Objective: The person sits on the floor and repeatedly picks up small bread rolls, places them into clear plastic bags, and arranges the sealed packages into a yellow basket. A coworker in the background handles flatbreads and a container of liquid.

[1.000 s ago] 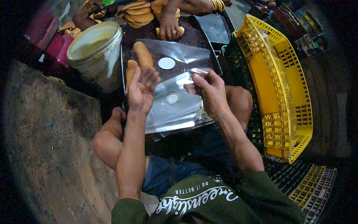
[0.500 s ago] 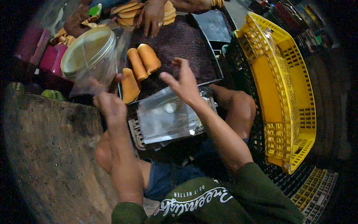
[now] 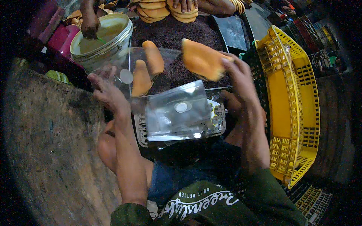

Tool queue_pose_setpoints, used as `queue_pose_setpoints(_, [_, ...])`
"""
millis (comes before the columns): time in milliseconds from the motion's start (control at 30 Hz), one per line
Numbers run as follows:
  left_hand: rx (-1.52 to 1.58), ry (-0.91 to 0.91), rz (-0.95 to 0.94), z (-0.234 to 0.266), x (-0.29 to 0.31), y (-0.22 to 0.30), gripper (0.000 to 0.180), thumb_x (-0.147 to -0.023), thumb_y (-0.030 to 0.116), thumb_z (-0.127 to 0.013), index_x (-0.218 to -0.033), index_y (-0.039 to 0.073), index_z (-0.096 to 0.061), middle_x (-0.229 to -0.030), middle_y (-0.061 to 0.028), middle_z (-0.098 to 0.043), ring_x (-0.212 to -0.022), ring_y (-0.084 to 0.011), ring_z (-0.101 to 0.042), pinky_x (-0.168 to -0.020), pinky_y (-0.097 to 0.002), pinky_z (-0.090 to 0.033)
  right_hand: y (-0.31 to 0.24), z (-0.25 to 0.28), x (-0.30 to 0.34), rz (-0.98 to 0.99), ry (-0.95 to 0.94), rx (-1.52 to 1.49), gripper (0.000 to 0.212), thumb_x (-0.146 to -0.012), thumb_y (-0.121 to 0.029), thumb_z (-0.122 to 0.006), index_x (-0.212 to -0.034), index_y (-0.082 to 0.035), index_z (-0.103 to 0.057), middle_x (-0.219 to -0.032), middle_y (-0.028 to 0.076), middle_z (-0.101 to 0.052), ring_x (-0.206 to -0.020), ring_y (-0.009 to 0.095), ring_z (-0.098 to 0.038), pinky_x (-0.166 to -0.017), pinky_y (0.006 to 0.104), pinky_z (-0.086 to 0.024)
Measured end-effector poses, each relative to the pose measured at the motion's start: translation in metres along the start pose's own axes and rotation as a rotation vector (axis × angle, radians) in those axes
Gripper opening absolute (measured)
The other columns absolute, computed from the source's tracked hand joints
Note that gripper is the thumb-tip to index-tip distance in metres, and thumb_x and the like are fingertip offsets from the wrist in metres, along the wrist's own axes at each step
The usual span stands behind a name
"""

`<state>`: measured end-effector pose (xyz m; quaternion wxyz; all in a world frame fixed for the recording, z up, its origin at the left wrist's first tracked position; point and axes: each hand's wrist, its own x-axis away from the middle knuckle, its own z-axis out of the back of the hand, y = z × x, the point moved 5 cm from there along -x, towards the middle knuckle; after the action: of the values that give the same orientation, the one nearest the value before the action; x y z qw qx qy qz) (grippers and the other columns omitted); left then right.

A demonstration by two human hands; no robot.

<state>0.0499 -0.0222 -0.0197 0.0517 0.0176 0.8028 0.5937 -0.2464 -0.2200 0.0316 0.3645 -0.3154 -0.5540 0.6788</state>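
Note:
Between the thumb and fingers of my right hand [image 3: 241, 75] is a flat orange-brown piece of bread [image 3: 203, 58], held up over the dark tray and blurred by motion. My left hand [image 3: 107, 88] grips the edge of a clear plastic bag [image 3: 117, 62], which spreads out toward the bread and has a pale round spot on it. Two more bread pieces [image 3: 153, 58] lie on the tray [image 3: 175, 77], partly seen through the bag. Below them, a stack of clear bags [image 3: 166, 124] rests on a small grey basket [image 3: 141, 132] between my knees.
Another person's hand [image 3: 184, 5] rests on stacked bread [image 3: 151, 9] at the far side. Their other hand [image 3: 89, 28] reaches into a white bucket [image 3: 126, 39] at the left. A tall yellow crate [image 3: 292, 143] stands at my right; a wooden surface [image 3: 56, 139] lies left.
My right hand, open and apart from the bread before, has picked up a piece and moved right. My left hand keeps the bag, now spread wider. The other person's hand has entered the bucket.

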Motion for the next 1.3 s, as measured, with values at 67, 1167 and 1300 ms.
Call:
queue_pose_setpoints(67, [-0.020,0.002,-0.055,0.002,-0.014,-0.014,0.066,-0.104,0.052,-0.038,-0.108,-0.010,-0.062,-0.103,-0.0211,-0.066,-0.096,-0.0259,-0.067,-0.082,-0.0349,-0.056,-0.030,0.024,0.034,-0.071,0.034,-0.191,0.049,-0.093,-0.027,-0.051,-0.129,0.006,-0.056,-0.118,0.016,-0.066,-0.106,0.024,-0.066,-0.097,0.0323,-0.049])
queue_pose_setpoints(1167, [-0.288,-1.106,0.469,-0.058,0.129,-0.057,0.050,-0.099,0.046,-0.053,-0.113,-0.001,-0.063,-0.095,-0.0159,-0.071,-0.084,-0.0220,-0.070,-0.076,-0.0346,-0.055,-0.117,0.062,-0.069,0.275,0.315,0.668,0.030,-0.098,-0.029,-0.053,-0.114,-0.004,-0.058,-0.086,0.021,-0.067,-0.086,0.033,-0.069,-0.071,0.0468,-0.052])
queue_pose_setpoints(1300, [-1.229,-1.452,0.107,-0.048,0.163,-0.071,0.052,-0.090,0.050,-0.066,-0.082,-0.002,-0.072,-0.067,-0.0120,-0.070,-0.072,-0.0289,-0.071,-0.066,-0.0401,-0.055,-0.188,0.193,-0.058,-0.020,0.459,1.682,0.044,-0.093,-0.035,-0.061,-0.124,-0.004,-0.056,-0.100,0.025,-0.065,-0.094,0.033,-0.068,-0.075,0.0470,-0.053])
